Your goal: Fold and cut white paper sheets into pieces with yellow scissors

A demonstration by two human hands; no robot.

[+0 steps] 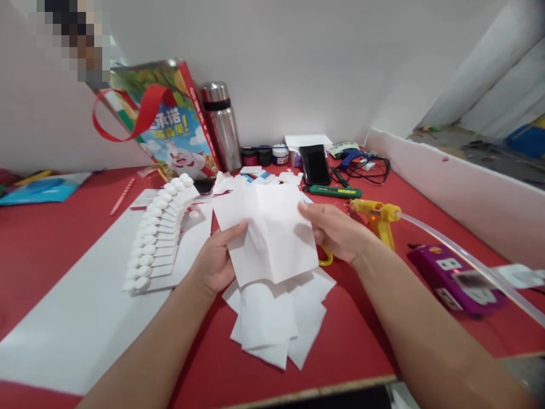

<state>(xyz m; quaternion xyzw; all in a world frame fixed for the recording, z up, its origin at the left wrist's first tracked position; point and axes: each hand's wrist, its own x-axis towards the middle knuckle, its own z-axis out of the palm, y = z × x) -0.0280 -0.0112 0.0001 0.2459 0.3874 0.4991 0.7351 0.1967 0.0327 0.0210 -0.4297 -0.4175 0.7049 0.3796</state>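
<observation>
A creased white paper sheet (276, 233) is held up between my two hands, with a fold line running down its middle. My left hand (219, 255) pinches its left side, thumb on top. On the right edge, my right hand (336, 230) grips it with the thumb in front and the fingers behind. Below the held sheet, several loose white sheets (272, 318) lie overlapping on the red table. To the left stands a curved white paper model (159, 238) with rows of small round white discs, resting on a large white board (85, 307).
A yellow glue gun (377, 216) with a long clear stick lies right, near a purple box (460, 278). Behind are a green cutter (334, 191), a black phone (315, 165), small jars (264, 155), a steel flask (222, 125) and a colourful gift box (179, 130). White walls border the table (349, 352).
</observation>
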